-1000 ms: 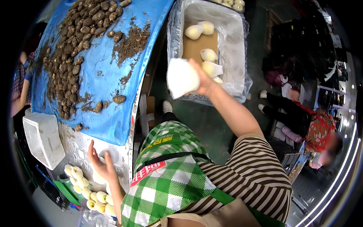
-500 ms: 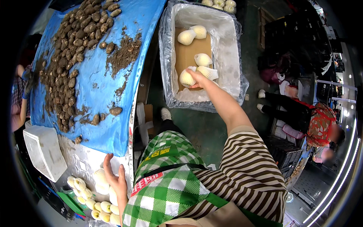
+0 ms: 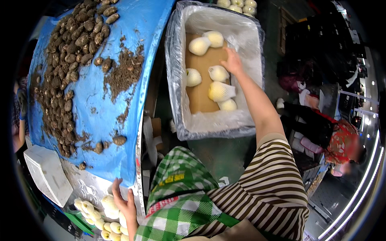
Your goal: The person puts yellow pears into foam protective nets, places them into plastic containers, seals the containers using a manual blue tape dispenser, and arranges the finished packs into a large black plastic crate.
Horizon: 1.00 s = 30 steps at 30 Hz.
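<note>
Several pale yellow fruits in white foam nets lie spread over the cardboard bottom of a plastic-lined box [image 3: 257, 52]. My right hand [image 3: 232, 62] is inside the box, empty, its fingers apart. It hovers just past a single netted fruit [image 3: 218, 74], to the right of a pair [image 3: 199, 46] at the far end. Another fruit [image 3: 194, 77] rests against the left wall. Two more, one of them a netted fruit [image 3: 220, 92], lie toward the near end. My left hand [image 3: 126, 204], fingers spread, is at the table edge beside more netted fruits [image 3: 109, 203].
On the left, a blue sheet [image 3: 124, 150] carries a heap of soil-covered tubers [image 3: 64, 72]. A white crate [image 3: 46, 172] stands at its near corner. A gloved person [image 3: 21, 104] works at the far left; another person [image 3: 339, 140] is at the right. Packed fruits [image 3: 243, 6] sit beyond the box.
My right hand has let go of a netted fruit, which now lies by the box's left wall, and has moved farther up the box. My left hand remains open by the table edge.
</note>
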{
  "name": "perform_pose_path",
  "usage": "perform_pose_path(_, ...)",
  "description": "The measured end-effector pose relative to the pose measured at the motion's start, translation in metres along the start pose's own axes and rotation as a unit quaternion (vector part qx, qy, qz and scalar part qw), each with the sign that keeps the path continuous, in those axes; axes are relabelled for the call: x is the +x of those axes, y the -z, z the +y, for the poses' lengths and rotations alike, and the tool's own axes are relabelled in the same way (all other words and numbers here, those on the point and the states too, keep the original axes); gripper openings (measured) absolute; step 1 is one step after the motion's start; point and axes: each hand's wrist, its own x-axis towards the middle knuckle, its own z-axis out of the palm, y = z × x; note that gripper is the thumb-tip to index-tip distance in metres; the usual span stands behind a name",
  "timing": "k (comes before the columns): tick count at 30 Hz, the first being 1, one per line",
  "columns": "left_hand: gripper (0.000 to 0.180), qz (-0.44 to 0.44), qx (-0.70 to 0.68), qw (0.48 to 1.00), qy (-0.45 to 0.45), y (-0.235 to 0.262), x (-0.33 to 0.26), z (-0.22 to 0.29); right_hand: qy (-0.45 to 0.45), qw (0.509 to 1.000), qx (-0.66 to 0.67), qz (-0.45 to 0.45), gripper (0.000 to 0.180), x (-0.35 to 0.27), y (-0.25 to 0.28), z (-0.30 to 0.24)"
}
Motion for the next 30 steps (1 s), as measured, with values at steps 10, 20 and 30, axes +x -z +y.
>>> perform_pose_path(10,0.055,-0.02,0.039,0.996,0.074,-0.015,0.012,0.003,-0.075,0.96,-0.261,-0.067,0.083,0.1,-0.033,-0.03)
perform_pose_path(20,0.056,-0.009,-0.009,0.999,0.041,-0.012,0.019,0.014,-0.316,0.882,0.339,0.087,0.066,0.053,-0.046,0.028)
perform_pose_path(30,0.054,-0.114,-0.131,0.979,-0.11,-0.027,0.034,0.041,-0.233,0.516,0.763,-0.313,0.066,-0.12,0.081,-0.237)
